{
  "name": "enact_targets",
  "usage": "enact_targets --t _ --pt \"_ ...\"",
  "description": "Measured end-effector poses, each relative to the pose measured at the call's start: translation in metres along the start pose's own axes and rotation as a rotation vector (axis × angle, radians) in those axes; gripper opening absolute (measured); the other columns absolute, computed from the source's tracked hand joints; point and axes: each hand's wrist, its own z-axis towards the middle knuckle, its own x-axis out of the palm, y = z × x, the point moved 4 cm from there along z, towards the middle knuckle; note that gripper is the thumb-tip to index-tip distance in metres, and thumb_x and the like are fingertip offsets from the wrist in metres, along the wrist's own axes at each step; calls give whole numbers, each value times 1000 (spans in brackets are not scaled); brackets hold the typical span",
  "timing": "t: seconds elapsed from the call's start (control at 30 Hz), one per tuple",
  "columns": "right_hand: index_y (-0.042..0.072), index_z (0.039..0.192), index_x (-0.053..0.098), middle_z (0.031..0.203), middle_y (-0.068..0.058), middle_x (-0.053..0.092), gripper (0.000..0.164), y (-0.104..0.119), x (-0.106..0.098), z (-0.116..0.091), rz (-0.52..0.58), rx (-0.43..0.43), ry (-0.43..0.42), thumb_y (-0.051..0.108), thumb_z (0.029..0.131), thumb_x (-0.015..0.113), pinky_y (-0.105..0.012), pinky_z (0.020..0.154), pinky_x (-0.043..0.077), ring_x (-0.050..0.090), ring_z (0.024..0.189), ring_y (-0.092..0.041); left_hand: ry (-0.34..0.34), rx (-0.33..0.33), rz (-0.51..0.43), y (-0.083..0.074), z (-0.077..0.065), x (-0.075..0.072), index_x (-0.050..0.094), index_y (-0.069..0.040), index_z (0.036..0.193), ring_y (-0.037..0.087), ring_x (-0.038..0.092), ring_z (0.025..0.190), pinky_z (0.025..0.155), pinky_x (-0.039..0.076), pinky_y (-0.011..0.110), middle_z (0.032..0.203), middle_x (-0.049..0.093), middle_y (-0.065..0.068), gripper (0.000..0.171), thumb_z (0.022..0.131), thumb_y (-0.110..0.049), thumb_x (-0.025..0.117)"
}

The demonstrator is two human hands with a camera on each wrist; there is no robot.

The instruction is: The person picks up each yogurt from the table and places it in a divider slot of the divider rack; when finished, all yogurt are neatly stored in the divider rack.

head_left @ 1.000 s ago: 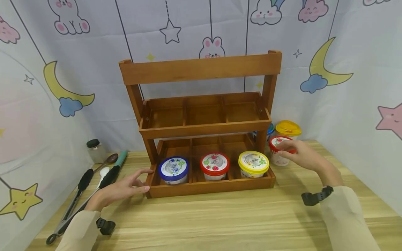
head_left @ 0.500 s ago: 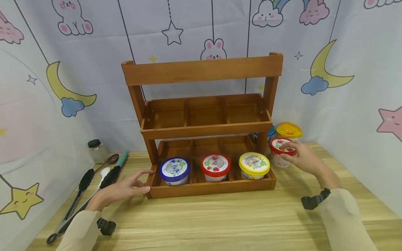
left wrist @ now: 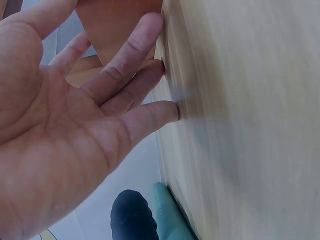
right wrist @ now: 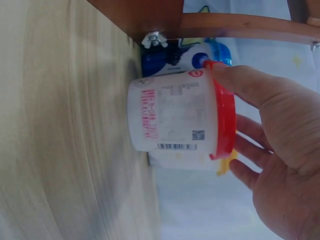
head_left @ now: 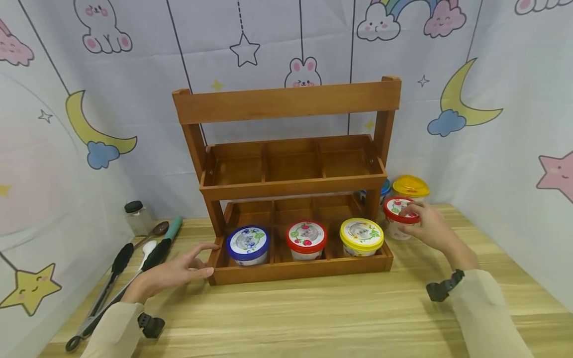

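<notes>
My right hand (head_left: 429,228) is at the red-lidded tub (head_left: 396,229) standing on the table right of the wooden rack (head_left: 286,276). In the right wrist view its thumb lies on the rim of the red lid (right wrist: 225,122), while the other fingers reach behind the lid, their tips partly hidden. The tub's white side bears a printed label and barcode. My left hand (head_left: 172,272) rests at the rack's lower left corner, fingertips right at its edge. In the left wrist view that hand's fingers (left wrist: 142,120) are spread and relaxed, with nothing held.
Blue-lidded (head_left: 247,243), red-lidded (head_left: 306,238) and yellow-lidded (head_left: 361,236) tubs stand in the rack's lower tier. Behind the right hand are a yellow-lidded tub (head_left: 411,186) and a blue-lidded one (head_left: 385,188). Tongs (head_left: 107,293), spoons and a jar (head_left: 139,219) lie left.
My right hand has shifted slightly left and its thumb has come down to the front rim of the red lid. The tub and my left hand have stayed in place.
</notes>
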Motion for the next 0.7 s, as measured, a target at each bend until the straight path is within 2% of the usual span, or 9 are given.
enact_targets --t 0.17,0.37,0.53,0.7 --pt "-1 95 63 140 -38 40 24 -3 2 2 14 25 -12 11 83 80 -71 100 31 39 123 -59 -1 -8 -2 0 -1 0 23 -15 156 37 57 118 96 41 66 124 62 16 69 101 -34 61" --pt "4 83 56 144 -42 33 35 -3 6 4 -11 63 23 22 80 86 -73 102 28 34 126 -62 0 -15 -13 2 -1 0 23 -16 156 38 56 120 96 41 67 125 62 16 69 101 -35 61" --pt "6 81 55 148 -43 27 39 -5 9 4 -15 83 44 28 79 87 -74 103 26 29 130 -64 1 -11 -15 2 0 -1 23 -15 156 39 57 120 95 42 66 125 62 17 69 101 -34 61" --pt "6 81 55 149 -42 27 40 -6 10 5 -15 81 35 29 78 88 -73 103 26 31 129 -64 6 -5 -14 2 0 -1 23 -14 156 38 57 119 95 42 66 124 63 16 69 101 -34 61"
